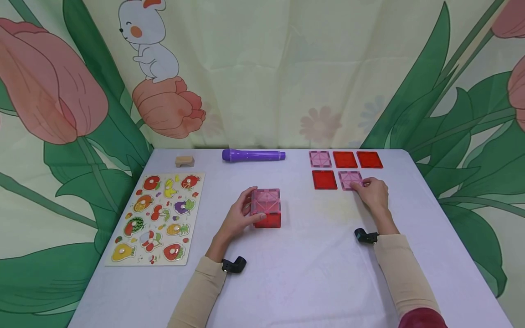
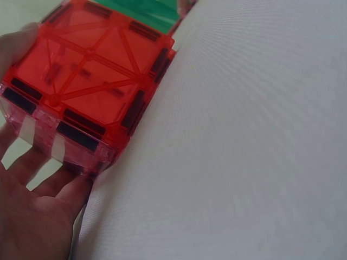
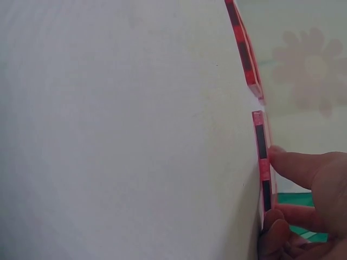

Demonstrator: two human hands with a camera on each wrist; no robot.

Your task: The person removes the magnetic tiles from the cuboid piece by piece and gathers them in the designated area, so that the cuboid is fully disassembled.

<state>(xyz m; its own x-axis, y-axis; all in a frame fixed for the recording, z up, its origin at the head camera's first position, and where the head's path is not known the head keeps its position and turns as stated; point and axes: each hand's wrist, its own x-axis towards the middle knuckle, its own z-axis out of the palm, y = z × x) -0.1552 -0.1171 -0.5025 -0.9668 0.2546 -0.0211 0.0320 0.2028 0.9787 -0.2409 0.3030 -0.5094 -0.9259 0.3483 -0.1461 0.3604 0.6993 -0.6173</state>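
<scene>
A box of translucent magnetic tiles [image 1: 265, 207] stands on the table, pink on top and red on its front side. My left hand [image 1: 239, 215] holds it from the left, thumb at the front and fingers round the back. Its red side [image 2: 89, 59] and pink side [image 2: 59, 142] show in the left wrist view. Farther right, a pink magnetic tile [image 1: 349, 179] lies flat. My right hand [image 1: 375, 193] pinches this tile at its right edge. The right wrist view shows the fingers [image 3: 295, 165] at the tile's edge [image 3: 262, 162].
Beside the pinched tile lie red tiles [image 1: 324, 180] and another pink tile [image 1: 320, 159], in two rows. A purple microphone-shaped stick [image 1: 254, 156] and a small wooden block [image 1: 184, 161] lie at the back. At the left is a fruit puzzle board [image 1: 157, 218].
</scene>
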